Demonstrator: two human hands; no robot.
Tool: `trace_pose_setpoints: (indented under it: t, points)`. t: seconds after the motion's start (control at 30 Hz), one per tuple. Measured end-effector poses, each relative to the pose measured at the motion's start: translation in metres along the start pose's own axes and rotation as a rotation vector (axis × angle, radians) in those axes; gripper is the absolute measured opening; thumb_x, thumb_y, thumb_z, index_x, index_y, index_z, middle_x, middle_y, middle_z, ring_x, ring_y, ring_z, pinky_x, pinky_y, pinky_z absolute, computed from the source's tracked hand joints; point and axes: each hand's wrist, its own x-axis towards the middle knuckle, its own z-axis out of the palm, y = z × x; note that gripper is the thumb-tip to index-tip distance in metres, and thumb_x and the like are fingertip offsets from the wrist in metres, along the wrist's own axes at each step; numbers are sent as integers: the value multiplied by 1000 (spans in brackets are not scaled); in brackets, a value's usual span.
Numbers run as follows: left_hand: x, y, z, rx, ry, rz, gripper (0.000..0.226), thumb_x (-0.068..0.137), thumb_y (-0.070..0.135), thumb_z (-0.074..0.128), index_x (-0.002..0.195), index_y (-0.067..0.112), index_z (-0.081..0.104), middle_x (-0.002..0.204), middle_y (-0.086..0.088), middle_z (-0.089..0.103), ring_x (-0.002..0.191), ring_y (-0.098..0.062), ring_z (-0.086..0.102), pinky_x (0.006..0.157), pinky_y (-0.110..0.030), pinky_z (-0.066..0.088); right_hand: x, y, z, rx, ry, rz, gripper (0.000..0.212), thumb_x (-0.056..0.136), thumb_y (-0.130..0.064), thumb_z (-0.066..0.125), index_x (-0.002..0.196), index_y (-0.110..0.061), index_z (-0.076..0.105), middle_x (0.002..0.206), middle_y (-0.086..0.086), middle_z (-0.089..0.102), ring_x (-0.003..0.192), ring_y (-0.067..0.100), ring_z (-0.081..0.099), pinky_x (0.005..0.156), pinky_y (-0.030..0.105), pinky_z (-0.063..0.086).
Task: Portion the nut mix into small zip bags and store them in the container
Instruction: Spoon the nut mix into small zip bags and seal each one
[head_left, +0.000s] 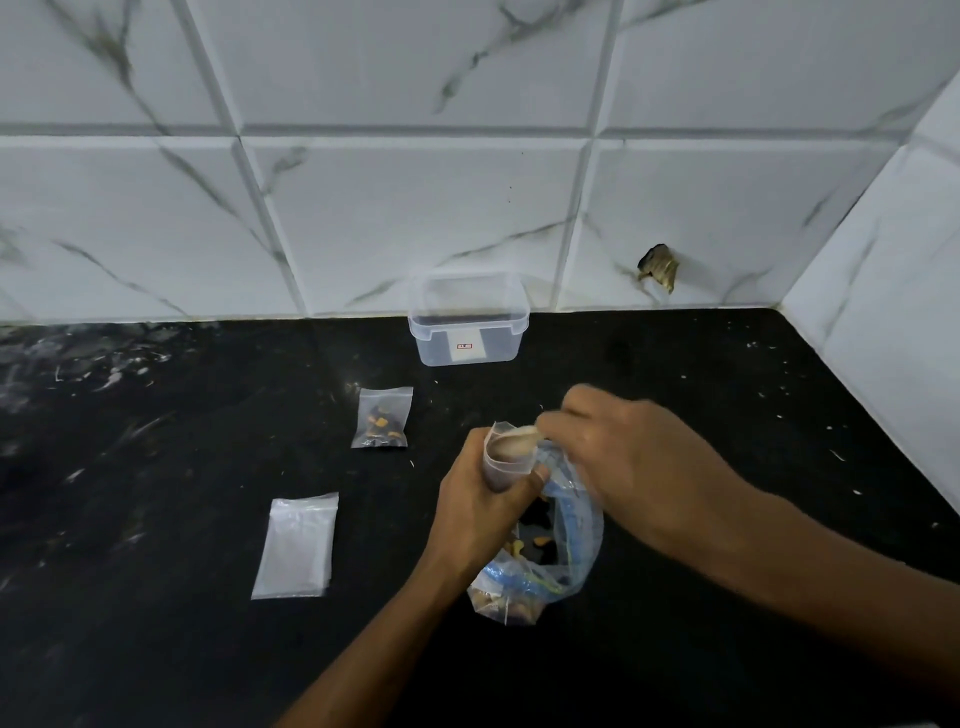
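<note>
**Fingers at the mouth of a small zip bag, nut mix bag below**

Fingers of the left hand (475, 499) are curled round a small zip bag (506, 457), gripping it upright with its mouth held open and the thumb pressed across the front. Right beside them, the right hand (618, 457) comes in from the other side, its fingers bunched together at the bag's open rim; they look to be pinching something pale there, though blur hides exactly what. Directly beneath both hands sits the big nut mix bag (545, 561), clear plastic with blue markings, its mouth gaping and orange and dark pieces showing inside. It rests on the black bench (156, 649), touching the underside of the left hand.

Off to the left of the gripping fingers, and a little farther from the person, lies a filled small bag (382, 418), flat on the bench, dark and orange pieces packed in its lower half. Nearer the person, and farther left of the fingers, a stack of empty zip bags (297, 545) lies flat, pale and cloudy. Well beyond the fingers, up against the tiled wall (415, 208), the clear plastic container (467, 322) stands open with no lid on it and a small label on its front.
</note>
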Motion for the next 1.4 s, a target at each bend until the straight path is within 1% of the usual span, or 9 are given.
trace_pose_setpoints:
  t: [0.17,0.23,0.33,0.43,0.6,0.8,0.9,1.03,1.4]
  points:
    - [-7,-8,-22,-12,49,-46,32,83,37,75,110,31,58,100,12,70,91,-1,69,69,-17,54,6,45,4,236,168,263,23,96,-15,52,111,-22,67,89,-6,60,69,2,54,66,16,42]
    - [-12,-12,-28,-8,88,-49,29,83,37,75,107,30,60,97,14,70,88,-3,69,69,-18,54,8,56,30,207,52,298,20,96,-15,51,104,-23,68,89,-6,62,69,2,55,62,15,42]
    - [-19,-19,-30,38,97,-56,26,85,37,75,105,31,60,96,13,70,86,-4,69,69,-20,53,12,60,81,189,-155,304,18,97,-16,51,102,-24,66,94,-5,62,77,4,59,71,19,49]
    - [-24,-22,-27,50,78,-69,25,86,34,75,106,31,60,98,11,70,89,-3,69,70,-19,53,16,55,112,141,-263,285,21,94,-12,54,112,-19,62,108,3,61,93,15,62,84,31,52]
    - [-26,-26,-23,97,59,-62,27,85,34,75,106,36,59,101,13,68,94,1,65,75,-15,52,17,46,129,221,-348,261,37,93,-14,57,129,-23,55,120,1,58,102,12,61,90,31,52]
    - [-25,-30,-20,88,44,-71,27,85,33,75,106,33,60,103,10,68,95,-2,66,75,-18,51,26,41,141,451,-324,355,26,98,-13,48,115,-20,65,105,0,67,86,7,65,76,22,53]
    - [-25,-31,-19,110,51,-71,28,84,35,76,107,35,59,104,9,68,97,-4,66,79,-24,55,28,48,143,616,-387,452,24,98,-11,48,115,-17,64,91,4,71,72,16,71,62,23,58]
    - [-24,-31,-20,125,44,-68,29,84,37,76,107,35,59,105,10,68,97,-3,66,81,-25,55,26,58,136,731,-350,504,23,98,-9,49,110,-13,68,81,7,70,60,15,69,49,17,51]
    - [-24,-21,-23,82,68,-39,26,83,36,76,104,36,60,102,11,68,94,-2,67,77,-22,54,14,82,98,1060,-292,635,22,96,-5,51,103,-11,70,83,9,64,55,6,58,47,18,45]
